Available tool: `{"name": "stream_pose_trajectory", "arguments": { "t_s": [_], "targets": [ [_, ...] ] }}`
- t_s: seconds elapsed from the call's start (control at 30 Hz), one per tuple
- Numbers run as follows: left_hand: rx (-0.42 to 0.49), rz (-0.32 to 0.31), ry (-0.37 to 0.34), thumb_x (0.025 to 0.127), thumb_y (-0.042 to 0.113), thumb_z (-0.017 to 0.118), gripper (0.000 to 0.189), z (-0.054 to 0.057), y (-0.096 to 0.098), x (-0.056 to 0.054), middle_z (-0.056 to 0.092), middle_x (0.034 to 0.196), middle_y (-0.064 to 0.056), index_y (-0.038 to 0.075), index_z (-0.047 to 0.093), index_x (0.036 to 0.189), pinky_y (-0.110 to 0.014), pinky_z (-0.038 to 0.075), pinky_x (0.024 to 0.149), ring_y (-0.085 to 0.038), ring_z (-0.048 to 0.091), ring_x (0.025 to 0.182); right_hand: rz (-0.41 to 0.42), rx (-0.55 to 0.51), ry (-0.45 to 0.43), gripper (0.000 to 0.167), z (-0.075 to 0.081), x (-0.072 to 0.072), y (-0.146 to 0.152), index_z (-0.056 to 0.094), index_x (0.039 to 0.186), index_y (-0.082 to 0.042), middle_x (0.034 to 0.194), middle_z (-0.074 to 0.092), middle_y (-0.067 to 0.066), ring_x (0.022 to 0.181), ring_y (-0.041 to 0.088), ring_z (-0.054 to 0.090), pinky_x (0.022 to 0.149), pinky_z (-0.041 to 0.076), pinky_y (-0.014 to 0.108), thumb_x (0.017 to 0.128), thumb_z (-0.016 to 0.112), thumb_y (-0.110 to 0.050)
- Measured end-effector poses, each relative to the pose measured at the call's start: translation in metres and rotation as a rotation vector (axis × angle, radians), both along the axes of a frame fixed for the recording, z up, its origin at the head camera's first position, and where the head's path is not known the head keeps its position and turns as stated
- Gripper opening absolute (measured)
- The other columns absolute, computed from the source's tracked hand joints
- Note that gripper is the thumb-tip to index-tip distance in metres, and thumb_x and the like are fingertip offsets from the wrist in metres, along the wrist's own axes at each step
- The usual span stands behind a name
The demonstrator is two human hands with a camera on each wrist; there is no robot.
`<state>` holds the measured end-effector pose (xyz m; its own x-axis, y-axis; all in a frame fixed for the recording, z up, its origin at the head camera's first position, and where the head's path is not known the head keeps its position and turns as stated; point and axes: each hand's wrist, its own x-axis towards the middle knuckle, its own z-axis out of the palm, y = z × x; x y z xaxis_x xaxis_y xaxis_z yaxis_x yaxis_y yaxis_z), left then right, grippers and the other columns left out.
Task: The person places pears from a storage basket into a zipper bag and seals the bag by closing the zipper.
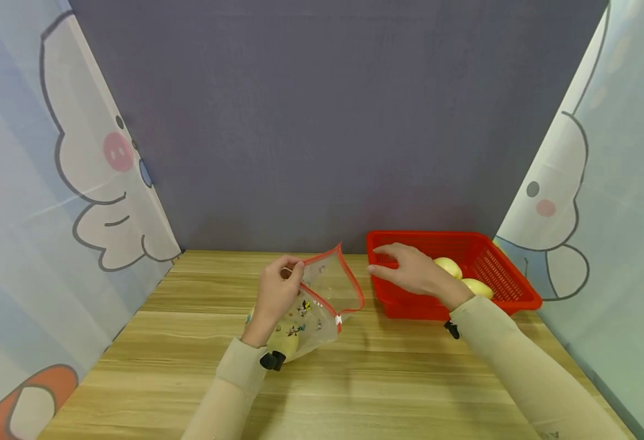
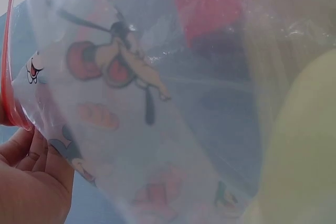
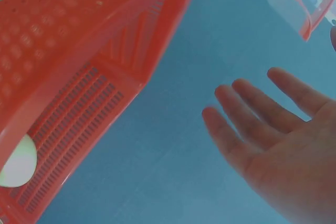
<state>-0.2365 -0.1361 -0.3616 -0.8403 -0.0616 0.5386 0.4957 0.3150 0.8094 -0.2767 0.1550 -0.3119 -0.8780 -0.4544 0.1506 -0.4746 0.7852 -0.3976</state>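
My left hand pinches the red-edged rim of a clear zip bag printed with cartoon figures. The bag's mouth gapes toward the right, and a white slider sits on its red zip. Inside, seen through the plastic, lies a large pale yellow rounded thing. In the head view my right hand overlaps the left end of a red plastic basket, its fingers spread and holding nothing. Two pale yellow oval things, one farther back and one nearer, lie in the basket.
Everything stands on a wood-grain table. A dark grey panel rises behind it. Cartoon-printed curtains hang at the left and right.
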Motion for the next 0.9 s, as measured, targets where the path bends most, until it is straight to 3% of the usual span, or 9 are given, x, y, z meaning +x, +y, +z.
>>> {"name": "stream_pose_trajectory", "arguments": {
  "t_s": [0.13,0.4,0.7,0.9],
  "targets": [
    [0.011,0.009,-0.008,0.102,0.007,0.062,0.015,-0.011,-0.002,-0.009,0.067,0.088,-0.021,-0.004,0.072,0.104,-0.026,0.054,0.048,-0.03,0.063,0.059,-0.034,0.017,-0.006,0.079,0.001,-0.003,0.007,0.049,0.151,-0.008,0.154,0.045,0.015,0.143,0.04,0.038,0.116,0.031,0.062,0.097,0.052,-0.066],
    [0.015,-0.015,0.021,0.102,0.014,0.064,0.015,-0.014,-0.002,-0.011,0.068,0.086,-0.015,0.003,0.074,0.101,-0.029,0.056,0.048,-0.018,0.062,0.057,-0.099,0.097,0.002,0.086,-0.005,-0.005,0.02,0.039,0.157,-0.011,0.16,0.034,0.02,0.146,0.046,0.029,0.114,0.027,0.07,0.097,0.045,-0.072],
    [0.016,-0.003,0.039,0.101,0.012,0.065,0.014,-0.012,-0.001,-0.012,0.068,0.085,-0.014,0.003,0.074,0.1,-0.028,0.055,0.048,-0.017,0.061,0.058,-0.146,0.163,0.038,0.09,-0.009,-0.006,0.034,0.032,0.16,-0.01,0.162,0.027,0.027,0.146,0.05,0.025,0.115,0.021,0.071,0.096,0.044,-0.072],
    [0.021,0.007,0.009,0.101,0.008,0.064,0.014,-0.012,0.0,-0.013,0.068,0.086,-0.019,-0.002,0.073,0.101,-0.025,0.053,0.047,-0.026,0.063,0.059,-0.174,0.168,0.02,0.093,-0.013,-0.011,0.045,0.028,0.161,-0.009,0.162,0.021,0.03,0.148,0.052,0.019,0.118,0.013,0.07,0.096,0.043,-0.074]
  ]
}}
